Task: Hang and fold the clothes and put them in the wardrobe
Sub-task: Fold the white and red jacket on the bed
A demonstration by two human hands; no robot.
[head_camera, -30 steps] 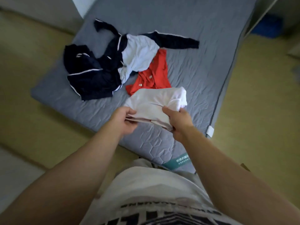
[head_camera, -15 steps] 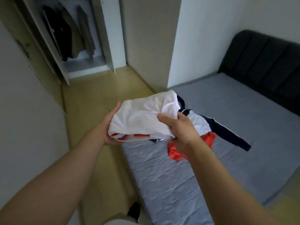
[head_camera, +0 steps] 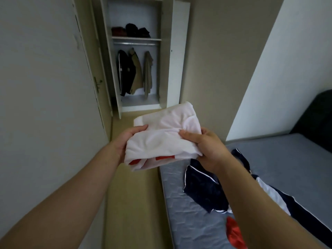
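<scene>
Wardrobe (head_camera: 177, 56) open ahead: dark folded clothes (head_camera: 132, 30) on its top shelf (head_camera: 136, 39), three coats (head_camera: 133, 72) hanging below. Left hand (head_camera: 125, 142) and right hand (head_camera: 206, 146) both grasp the folded white shirt (head_camera: 161, 137) in mid-air. Navy jacket (head_camera: 203, 191) and red garment (head_camera: 233, 232) lie on the bed (head_camera: 287, 159). A floor (head_camera: 134, 194) strip between wall and bed edge leads to the wardrobe.
</scene>
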